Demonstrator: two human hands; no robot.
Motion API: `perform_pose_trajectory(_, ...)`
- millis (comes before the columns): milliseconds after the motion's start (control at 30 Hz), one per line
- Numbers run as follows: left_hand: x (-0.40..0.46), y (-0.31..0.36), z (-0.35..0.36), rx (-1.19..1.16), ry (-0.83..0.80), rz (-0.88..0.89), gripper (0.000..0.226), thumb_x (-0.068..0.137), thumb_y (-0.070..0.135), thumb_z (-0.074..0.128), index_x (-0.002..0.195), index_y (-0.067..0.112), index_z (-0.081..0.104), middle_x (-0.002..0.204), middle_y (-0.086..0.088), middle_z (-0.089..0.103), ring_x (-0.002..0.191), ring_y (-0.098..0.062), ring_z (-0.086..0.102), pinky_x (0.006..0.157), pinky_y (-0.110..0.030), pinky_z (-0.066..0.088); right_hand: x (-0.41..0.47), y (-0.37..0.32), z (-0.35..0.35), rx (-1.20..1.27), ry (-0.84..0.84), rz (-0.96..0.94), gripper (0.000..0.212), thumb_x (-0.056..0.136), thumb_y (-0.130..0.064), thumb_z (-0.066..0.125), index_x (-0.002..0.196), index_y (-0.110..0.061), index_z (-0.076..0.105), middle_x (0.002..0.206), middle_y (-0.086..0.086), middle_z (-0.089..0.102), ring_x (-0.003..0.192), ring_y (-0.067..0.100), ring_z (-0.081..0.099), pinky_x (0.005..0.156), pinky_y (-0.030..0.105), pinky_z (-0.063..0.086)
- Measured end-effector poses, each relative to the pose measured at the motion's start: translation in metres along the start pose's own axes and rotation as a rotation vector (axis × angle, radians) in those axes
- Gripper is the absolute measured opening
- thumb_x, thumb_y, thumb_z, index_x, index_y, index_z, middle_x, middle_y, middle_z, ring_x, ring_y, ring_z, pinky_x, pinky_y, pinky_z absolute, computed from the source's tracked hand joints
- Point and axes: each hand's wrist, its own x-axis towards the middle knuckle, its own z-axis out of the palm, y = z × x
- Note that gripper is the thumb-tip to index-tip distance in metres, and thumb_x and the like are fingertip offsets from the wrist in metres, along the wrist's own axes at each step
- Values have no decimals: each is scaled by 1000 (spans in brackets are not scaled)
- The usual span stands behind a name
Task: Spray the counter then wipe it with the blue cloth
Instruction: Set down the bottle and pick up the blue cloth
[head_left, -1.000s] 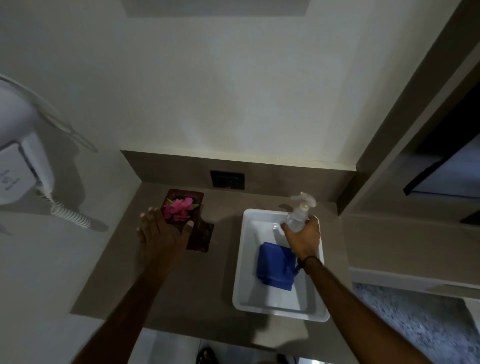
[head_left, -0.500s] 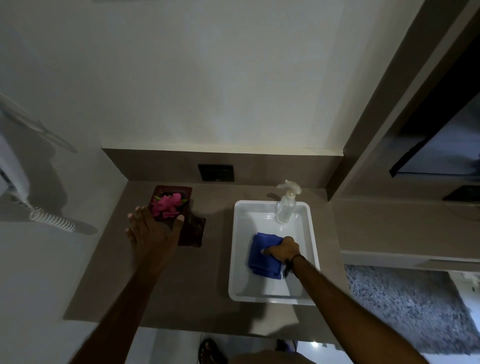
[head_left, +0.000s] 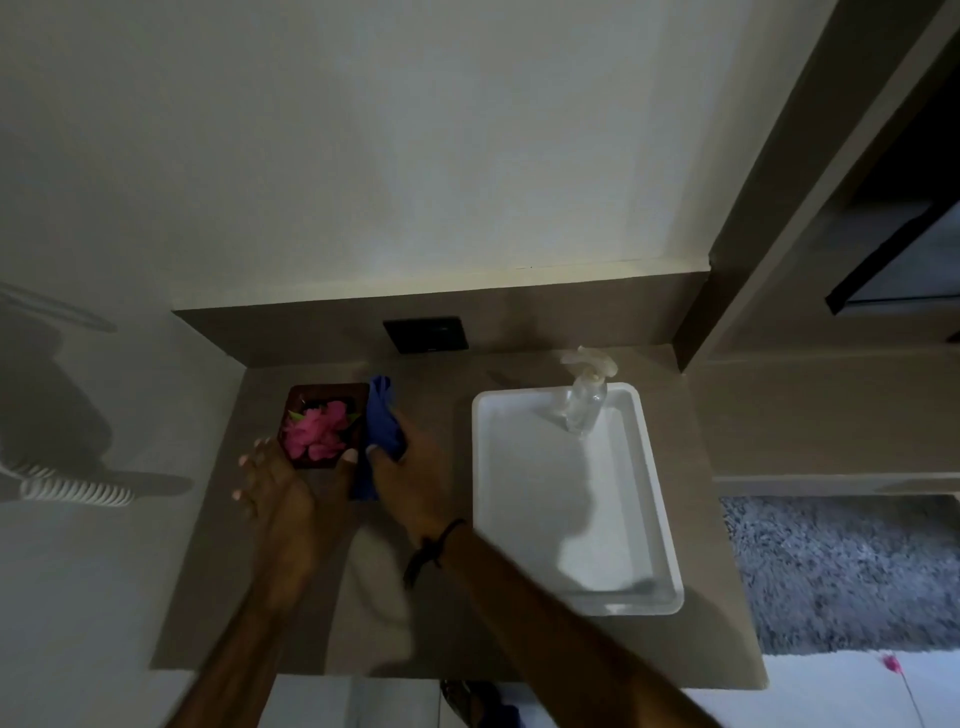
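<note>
Your right hand clenches the cloth on the counter, ready to wipe; your left hand grips the flower box, clearing space; bottle stands in the tray.

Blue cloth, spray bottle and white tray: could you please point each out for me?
blue cloth (head_left: 383, 422), head view, on its bunched middle.
spray bottle (head_left: 586, 405), head view, on its clear body.
white tray (head_left: 655, 499), head view, on its right rim.
</note>
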Motion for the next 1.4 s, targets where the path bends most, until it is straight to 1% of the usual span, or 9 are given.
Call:
perform_pose_trajectory(167, 11, -16, 3, -14, -72, 52, 112, 74, 80, 43, 159, 9, 21, 168, -15, 21, 159, -30, 9, 130, -51, 2, -5, 28, 5, -106, 6, -101, 54, 96, 7, 46, 149, -4, 37, 138, 25, 55, 123, 37, 55, 96, 8, 41)
perform_pose_trajectory(300, 12, -20, 5, -43, -75, 34, 115, 72, 85, 42, 159, 14, 17, 170, -10, 17, 160, -26, 6, 130, -50, 1, 9, 43, 6, -281, 1, -15, 60, 95, -5, 51, 151, -15, 35, 141, 21, 54, 128, 37, 53, 106, 36, 43)
perform_pose_trajectory(500, 7, -13, 2, -52, -78, 22, 111, 77, 77, 47, 160, 12, 14, 171, -12, 14, 160, -28, 4, 129, -51, 1, 45, 46, 6, -407, -39, 20, 65, 97, -1, 47, 156, -8, 21, 160, 15, 31, 147, 34, 31, 120, 49, 28)
perform_pose_trajectory(767, 1, -3, -1, -19, -91, 6, 111, 79, 72, 46, 161, 6, 10, 171, -15, 11, 160, -31, 1, 128, -49, -3, 20, 63, 7, -238, 53, 122, 50, 97, -4, 48, 145, -12, 42, 132, 22, 60, 117, 37, 59, 97, 41, 50)
perform_pose_trajectory(900, 3, -4, -1, -13, -114, -12, 110, 85, 68, 50, 161, 4, 3, 171, -17, 7, 160, -31, -2, 128, -48, -5, 13, 47, 5, -101, 42, 166, 39, 94, 7, 43, 130, 0, 56, 117, 28, 64, 107, 44, 60, 95, 50, 51)
perform_pose_trajectory(1000, 2, -2, -2, -24, -108, -13, 111, 83, 70, 50, 160, 1, 9, 170, -20, 13, 160, -33, 2, 129, -50, -2, -2, 24, 11, 3, 21, 81, 42, 92, 7, 46, 130, -6, 57, 118, 20, 66, 109, 37, 63, 89, 35, 55)
perform_pose_trajectory(1100, 0, 1, -3, -43, -82, 4, 106, 85, 64, 56, 158, -1, 16, 167, -24, 20, 159, -37, 6, 128, -52, 0, -24, 13, 21, 110, 1, -10, 56, 97, -3, 46, 149, -21, 39, 138, 3, 56, 125, 18, 57, 108, 33, 48)
perform_pose_trajectory(1300, 0, 1, -3, -20, -100, -13, 104, 87, 59, 56, 160, 1, 9, 170, -20, 12, 160, -34, 0, 129, -50, -2, -18, 35, 16, -89, -1, -44, 57, 100, 3, 42, 153, -9, 28, 138, 20, 55, 118, 34, 59, 104, 32, 49)
perform_pose_trajectory(1400, 1, 0, -3, -21, -86, 0, 97, 90, 52, 60, 160, 3, 14, 169, -19, 16, 160, -34, 2, 129, -50, -2, 2, 48, 8, -220, 9, 17, 51, 101, -7, 46, 150, -7, 35, 132, 20, 57, 105, 19, 66, 86, 11, 45)
